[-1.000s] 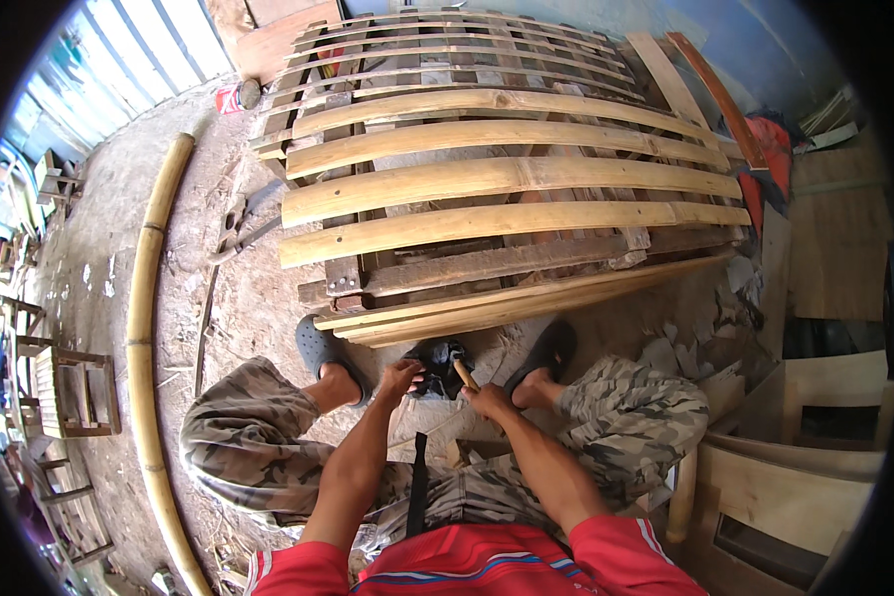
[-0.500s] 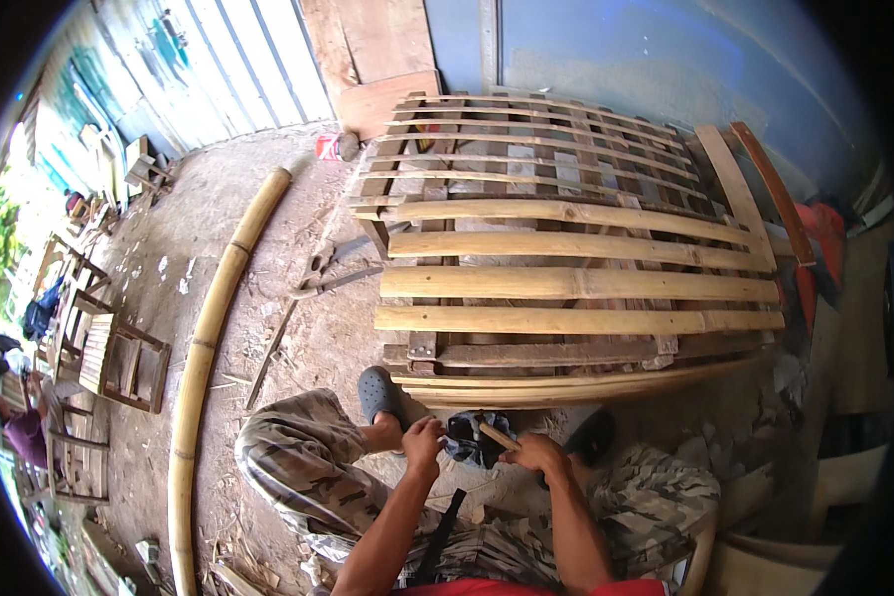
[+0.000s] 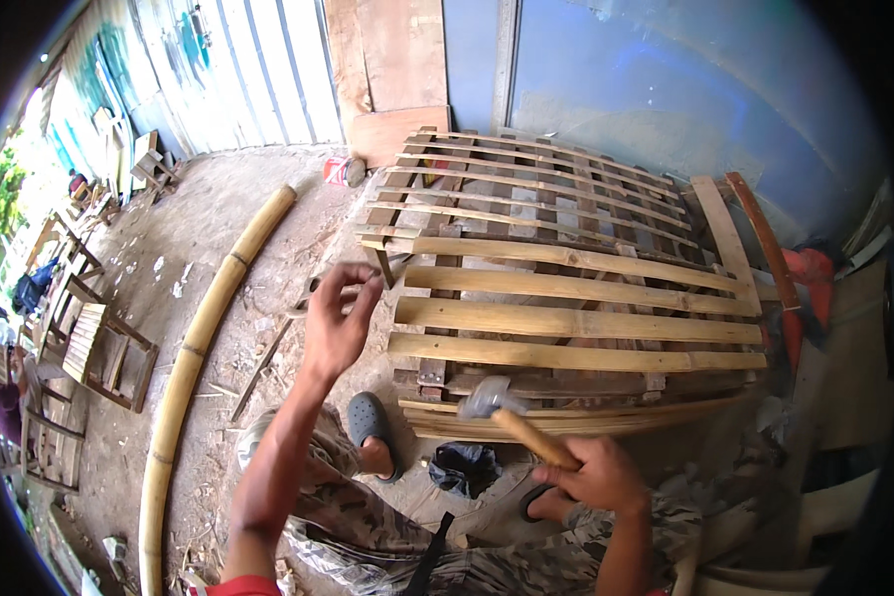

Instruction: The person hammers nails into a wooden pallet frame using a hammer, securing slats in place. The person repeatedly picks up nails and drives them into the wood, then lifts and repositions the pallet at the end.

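Note:
My right hand (image 3: 601,477) is wrapped round the wooden handle of a hammer (image 3: 534,435). Its metal head, blurred by motion, is in front of the near edge of a slatted bamboo frame (image 3: 576,350). Raised beside the frame's left end, my left hand (image 3: 336,323) has its fingers curled toward the thumb in a pinch; anything held there is too small to make out. Wide split-bamboo slats (image 3: 566,316) lie across the frame's near half, and thinner strips (image 3: 556,191) cross the far half. Between my feet sits a black plastic bag (image 3: 464,469).
A long bamboo pole (image 3: 191,353) lies on the dirt floor to the left. Wooden chairs (image 3: 109,353) stand farther left, near a seated person (image 3: 5,402). A flat board (image 3: 725,243) and a reddish-brown strip (image 3: 765,238) lean at the frame's right end.
My left hand has risen forward and left to the frame's left end. The right hand has lifted the hammer and moved right, bringing its head into sight. The view has tilted up slightly.

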The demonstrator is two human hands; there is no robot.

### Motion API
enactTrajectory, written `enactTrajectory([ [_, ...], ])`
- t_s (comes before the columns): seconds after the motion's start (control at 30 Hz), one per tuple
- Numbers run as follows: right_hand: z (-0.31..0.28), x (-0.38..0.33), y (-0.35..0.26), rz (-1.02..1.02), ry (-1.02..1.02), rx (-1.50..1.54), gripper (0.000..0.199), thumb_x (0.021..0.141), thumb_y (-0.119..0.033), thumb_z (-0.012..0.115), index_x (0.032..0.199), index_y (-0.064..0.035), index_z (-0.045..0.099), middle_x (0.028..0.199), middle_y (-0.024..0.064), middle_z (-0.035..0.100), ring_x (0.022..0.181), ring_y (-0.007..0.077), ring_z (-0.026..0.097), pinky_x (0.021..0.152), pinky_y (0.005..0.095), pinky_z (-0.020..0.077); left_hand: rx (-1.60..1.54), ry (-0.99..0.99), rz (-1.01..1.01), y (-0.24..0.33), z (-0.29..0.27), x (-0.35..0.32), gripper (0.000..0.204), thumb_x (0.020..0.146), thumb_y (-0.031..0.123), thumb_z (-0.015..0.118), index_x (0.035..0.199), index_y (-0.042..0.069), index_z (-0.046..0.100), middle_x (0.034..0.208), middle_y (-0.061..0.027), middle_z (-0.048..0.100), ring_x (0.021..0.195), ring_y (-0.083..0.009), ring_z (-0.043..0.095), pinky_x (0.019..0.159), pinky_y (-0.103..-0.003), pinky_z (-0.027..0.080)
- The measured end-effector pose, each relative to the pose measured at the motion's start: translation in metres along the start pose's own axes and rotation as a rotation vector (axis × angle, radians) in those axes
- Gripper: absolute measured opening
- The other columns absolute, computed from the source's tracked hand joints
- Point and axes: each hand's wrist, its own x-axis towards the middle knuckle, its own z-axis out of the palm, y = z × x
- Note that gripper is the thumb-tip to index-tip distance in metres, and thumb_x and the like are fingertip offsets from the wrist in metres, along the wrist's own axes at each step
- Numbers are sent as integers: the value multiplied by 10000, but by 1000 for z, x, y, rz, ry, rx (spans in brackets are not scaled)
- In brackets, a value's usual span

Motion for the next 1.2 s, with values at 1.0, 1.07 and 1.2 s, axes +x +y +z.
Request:
enactTrajectory([
  [1.0, -68, 206, -67, -140, 325, -452, 527, 728, -395, 881, 866, 33, 605, 830, 199, 618, 791, 336, 606, 763, 438, 481, 104, -148, 212, -39, 59, 76, 98, 905, 115, 709, 970, 47, 682, 939, -114, 687, 948, -299, 609, 881, -398, 479],
  [1.07, -69, 207, -63, -164, 340, -465, 526, 724, -405, 882, 846, 29, 611, 811, 202, 624, 775, 337, 612, 747, 442, 484, 8, -268, 151, -35, 47, 73, 117, 896, 129, 733, 985, 59, 702, 978, -103, 703, 976, -264, 624, 899, -378, 491],
  [1.2, -70, 204, -66, -168, 337, -449, 527, 730, -415, 876, 843, 27, 612, 807, 204, 628, 758, 342, 613, 737, 446, 486, 74, -394, 145, -28, 37, 70, 117, 875, 123, 764, 984, 79, 761, 996, -67, 718, 988, -226, 631, 908, -362, 496],
])
